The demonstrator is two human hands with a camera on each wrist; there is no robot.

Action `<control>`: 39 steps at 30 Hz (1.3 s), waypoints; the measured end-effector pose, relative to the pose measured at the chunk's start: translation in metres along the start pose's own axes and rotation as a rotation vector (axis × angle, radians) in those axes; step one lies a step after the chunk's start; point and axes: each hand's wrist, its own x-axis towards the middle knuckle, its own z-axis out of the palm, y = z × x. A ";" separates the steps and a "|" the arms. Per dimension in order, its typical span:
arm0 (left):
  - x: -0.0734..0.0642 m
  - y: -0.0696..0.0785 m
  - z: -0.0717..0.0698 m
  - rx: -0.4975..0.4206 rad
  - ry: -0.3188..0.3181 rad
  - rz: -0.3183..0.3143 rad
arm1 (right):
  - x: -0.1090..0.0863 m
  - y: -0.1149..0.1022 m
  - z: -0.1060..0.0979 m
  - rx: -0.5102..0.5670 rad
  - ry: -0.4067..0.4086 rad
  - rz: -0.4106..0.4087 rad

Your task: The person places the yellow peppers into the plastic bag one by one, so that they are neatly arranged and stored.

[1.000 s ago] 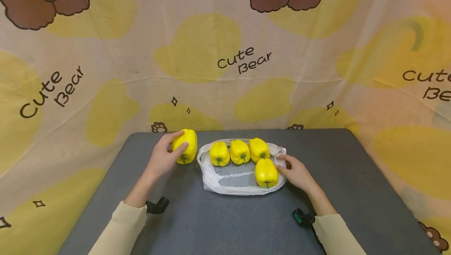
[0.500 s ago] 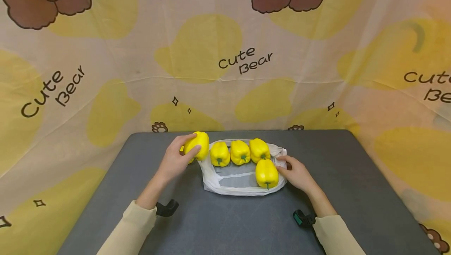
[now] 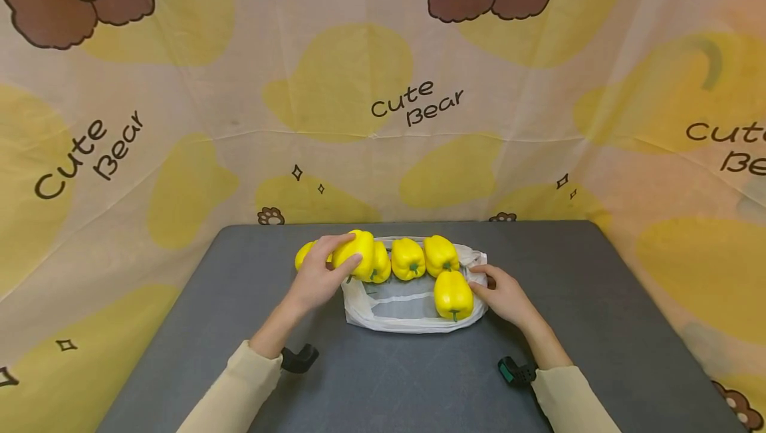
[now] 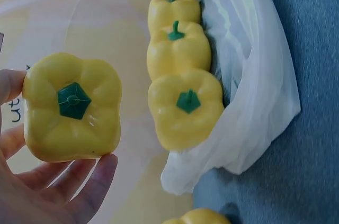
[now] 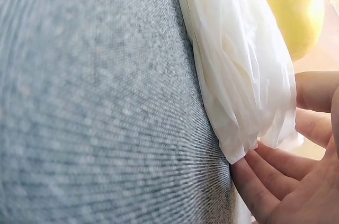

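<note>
In the head view my left hand (image 3: 316, 279) grips a yellow bell pepper (image 3: 361, 247) from the side, over the left end of a white plastic bag (image 3: 359, 308). The left wrist view shows this pepper's green stem (image 4: 74, 100) facing the camera, thumb and fingers around its body. Inside the spread-out bag sit several yellow bell peppers (image 3: 408, 259), three in a row at the back and one at the front right. My right hand (image 3: 503, 292) holds the bag's right rim; in the right wrist view its fingers (image 5: 270, 173) are at the white plastic.
Another yellow bell pepper (image 3: 302, 255) lies on the dark grey table (image 3: 407, 380), partly hidden behind the left hand. A printed cloth (image 3: 335, 87) hangs behind the table. Black bands (image 3: 301, 358) are at both wrists.
My left hand has carried its pepper rightward from beside the bag to over its left end, uncovering the pepper behind. The right hand has stayed at the bag's right rim.
</note>
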 end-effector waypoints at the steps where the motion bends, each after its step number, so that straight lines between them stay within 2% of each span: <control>1: 0.000 0.001 0.002 0.002 -0.007 0.000 | 0.000 0.000 0.000 0.001 0.000 0.000; 10: -0.003 0.003 0.022 -0.025 -0.050 -0.009 | -0.001 0.000 0.000 -0.001 0.002 0.007; 18: -0.007 0.004 0.039 0.010 -0.085 0.027 | -0.001 0.000 0.000 0.007 -0.001 0.014; 27: -0.009 0.005 0.054 0.052 -0.087 0.059 | -0.001 0.001 0.000 0.017 -0.002 0.012; 35: -0.014 0.005 0.068 0.045 -0.097 0.058 | -0.001 0.000 -0.001 0.004 0.002 0.003; 39: -0.017 0.006 0.075 0.038 -0.109 0.037 | -0.002 0.000 -0.001 0.004 0.000 0.004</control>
